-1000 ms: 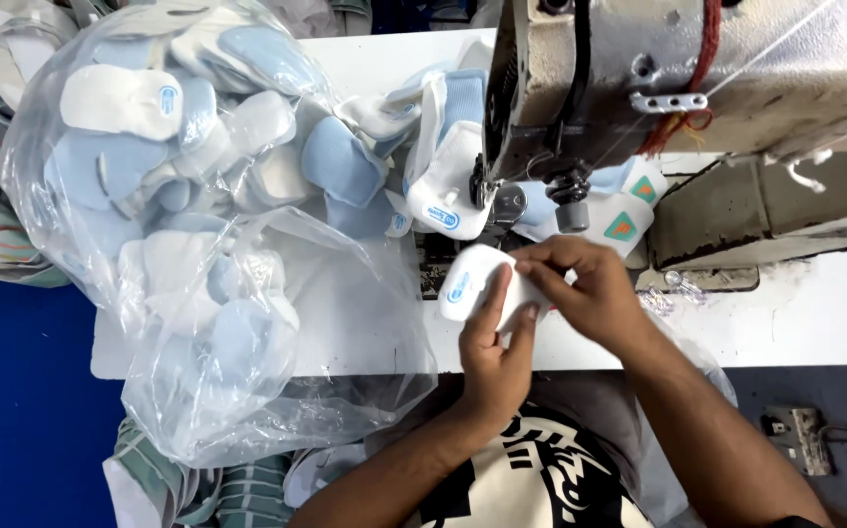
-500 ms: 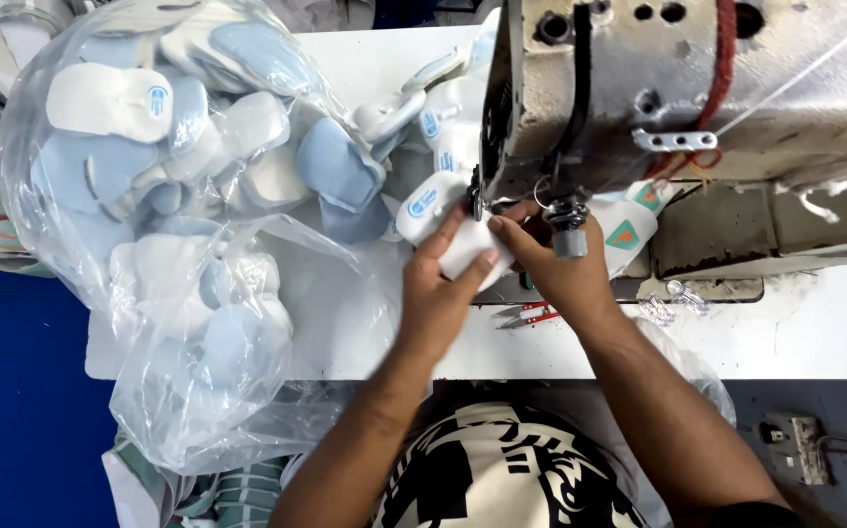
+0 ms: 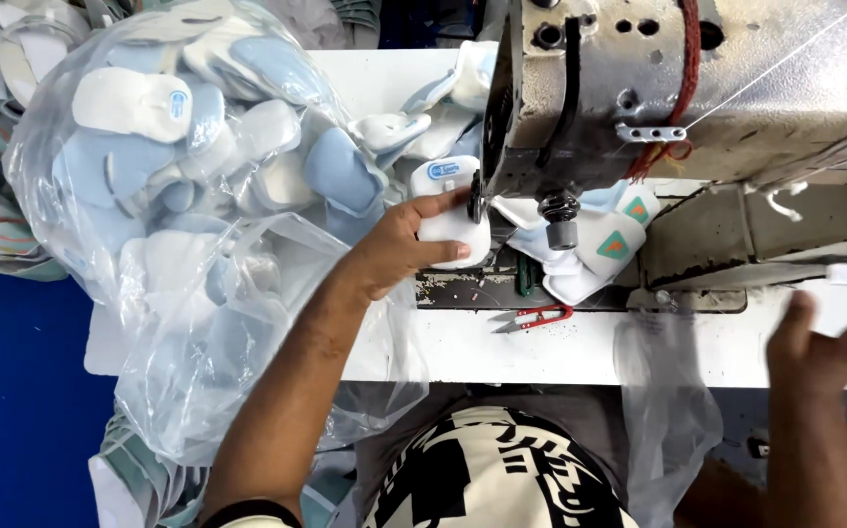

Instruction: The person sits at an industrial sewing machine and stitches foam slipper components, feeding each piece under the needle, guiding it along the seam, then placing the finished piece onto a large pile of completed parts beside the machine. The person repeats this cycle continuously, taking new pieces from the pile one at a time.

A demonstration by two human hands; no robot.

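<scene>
Left hand [image 3: 399,249] pinches a white pad [image 3: 453,230] at the needle of the sewing machine [image 3: 678,88], fingers closed on it; right hand [image 3: 829,337] hangs off to the side, fingers loosely spread, empty. Risk: w/ fingertips this near the needle, a slip could catch them.

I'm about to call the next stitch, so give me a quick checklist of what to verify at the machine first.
1. Left hand holds the white piece at the needle area: ok.
2. Right hand on the work: not ok, it is off to the side, blurred.
3. Piece flat under the presser foot: cannot tell, the machine head hides it.
4. Red snips apart from the fingers: ok.
5. Plastic bag clear of the needle area: ok.
</scene>
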